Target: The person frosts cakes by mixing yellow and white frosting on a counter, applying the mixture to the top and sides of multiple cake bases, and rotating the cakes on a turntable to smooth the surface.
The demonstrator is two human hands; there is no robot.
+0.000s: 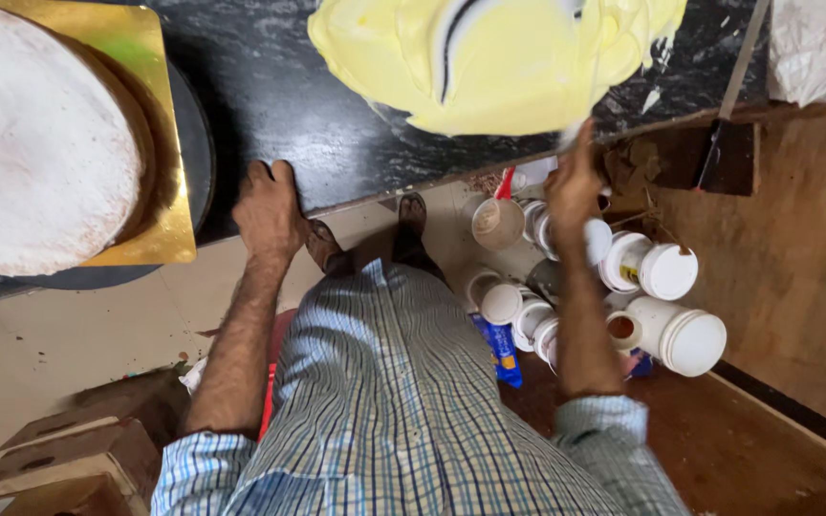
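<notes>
A wide bowl of pale yellow cream (489, 57) sits on the dark stone counter (289, 105), near its front edge. My right hand (574, 186) is raised to the bowl's lower right rim; its grip is blurred, and it may hold a thin tool there. At the counter's front edge my left hand (268, 212) rests with fingers curled over the edge and holds nothing. A round white-frosted cake (35, 143) lies on a gold board (160, 162) on a dark turntable at the left.
Below the counter stand several white jars (666, 330) and tubs, one open with brown contents (497, 225). A blue packet (504, 352) lies on the floor. Brown cardboard boxes (78, 449) sit at lower left. A long scraper (730, 96) leans at right.
</notes>
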